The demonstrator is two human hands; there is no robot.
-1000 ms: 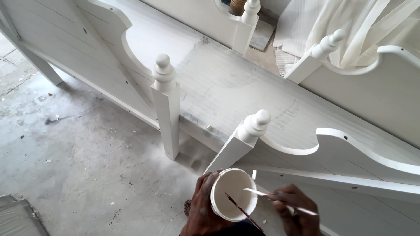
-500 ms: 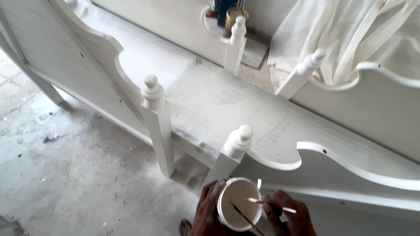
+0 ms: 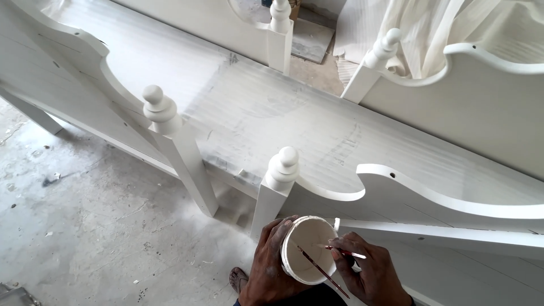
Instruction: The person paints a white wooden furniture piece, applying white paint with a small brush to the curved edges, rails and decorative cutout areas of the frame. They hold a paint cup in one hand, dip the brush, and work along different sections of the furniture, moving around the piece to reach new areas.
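Below the white finial post (image 3: 281, 170), the left hand (image 3: 271, 266) was closed round a small, white-smeared paint cup (image 3: 306, 249), while the right hand (image 3: 371, 272) pinched a thin brush (image 3: 345, 252) over it

A grey concrete floor (image 3: 85, 226) carries everything here. It is dusty, streaked with pale smears and dotted with small chips and specks of debris, thickest toward the left. Standing directly on it are white-painted wooden furniture panels (image 3: 272, 107) with scalloped upper edges, set close together and running diagonally across the view. 4 square posts topped with turned round finials show; the nearest post (image 3: 184, 158) meets the floor at its foot, and a second post (image 3: 275, 190) stands just beside it. A slanted white leg (image 3: 31, 110) touches the floor at the far left. A bare foot (image 3: 238, 279) rests on the floor at the bottom edge.
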